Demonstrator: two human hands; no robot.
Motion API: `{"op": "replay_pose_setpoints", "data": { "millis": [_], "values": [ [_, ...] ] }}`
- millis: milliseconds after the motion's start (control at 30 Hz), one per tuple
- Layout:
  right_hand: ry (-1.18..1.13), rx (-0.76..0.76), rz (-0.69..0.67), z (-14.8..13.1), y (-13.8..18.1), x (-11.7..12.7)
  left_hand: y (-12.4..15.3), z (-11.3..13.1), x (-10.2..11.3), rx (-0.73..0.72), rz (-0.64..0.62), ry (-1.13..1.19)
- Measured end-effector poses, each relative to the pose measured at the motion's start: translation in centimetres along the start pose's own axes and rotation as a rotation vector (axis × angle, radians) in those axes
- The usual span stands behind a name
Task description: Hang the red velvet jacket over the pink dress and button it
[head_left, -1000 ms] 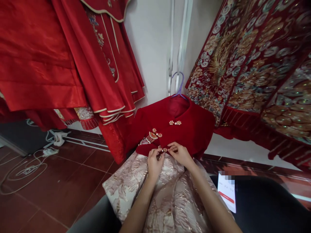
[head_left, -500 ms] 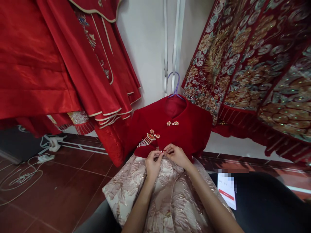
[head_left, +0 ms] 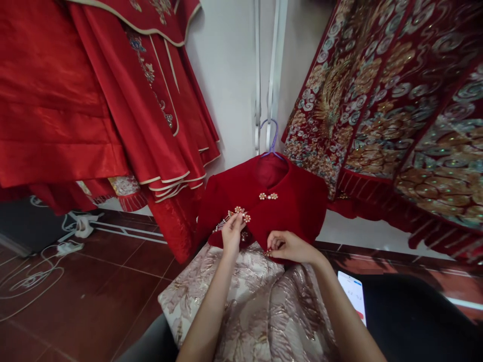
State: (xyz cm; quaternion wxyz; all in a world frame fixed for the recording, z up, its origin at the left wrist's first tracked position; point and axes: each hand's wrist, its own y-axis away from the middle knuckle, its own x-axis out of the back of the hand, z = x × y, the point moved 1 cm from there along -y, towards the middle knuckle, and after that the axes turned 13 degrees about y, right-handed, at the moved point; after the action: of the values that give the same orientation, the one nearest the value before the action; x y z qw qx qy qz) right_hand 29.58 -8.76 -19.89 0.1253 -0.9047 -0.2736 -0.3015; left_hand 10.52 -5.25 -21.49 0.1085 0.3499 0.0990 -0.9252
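A short red velvet jacket (head_left: 294, 211) hangs in front of me on a purple hanger (head_left: 272, 141). Its flower-shaped neck clasp (head_left: 268, 196) is fastened. My left hand (head_left: 232, 232) is closed, fingertips pinching a beaded flower ornament (head_left: 239, 209) with tassels on the left front panel. With thumb and fingers together, my right hand (head_left: 289, 246) grips the lower edge of the right front panel at a clasp half (head_left: 268, 253). The other half of that lower clasp (head_left: 244, 236) sits apart from it, beside my left hand. Beneath lies a pale pink brocade skirt (head_left: 252, 322).
Red satin garments (head_left: 151, 110) hang at the left, and a heavily embroidered garment (head_left: 377, 110) at the right. A white metal rack (head_left: 269, 65) stands behind the jacket. A lit phone (head_left: 351, 296) rests on a black surface (head_left: 411, 306). White cables (head_left: 41, 276) lie on the tiled floor.
My hands were together at the lower clasp; its halves are now apart. My left hand has moved up to the tasselled ornament, my right hand to the right with the panel edge.
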Motion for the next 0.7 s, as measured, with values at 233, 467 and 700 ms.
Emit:
{"op": "replay_pose_setpoints", "data": {
  "millis": [233,467,700],
  "values": [
    [0.032,0.001,0.027,0.4,-0.4,-0.5,1.1,0.5,-0.5,0.039,0.127,0.019],
    [0.014,0.000,0.014,0.5,-0.5,-0.8,0.8,0.8,-0.9,0.067,0.188,-0.003],
    [-0.021,-0.032,-0.091,0.2,0.5,0.3,1.5,1.1,-3.2,0.077,0.012,-0.278]
  ]
}}
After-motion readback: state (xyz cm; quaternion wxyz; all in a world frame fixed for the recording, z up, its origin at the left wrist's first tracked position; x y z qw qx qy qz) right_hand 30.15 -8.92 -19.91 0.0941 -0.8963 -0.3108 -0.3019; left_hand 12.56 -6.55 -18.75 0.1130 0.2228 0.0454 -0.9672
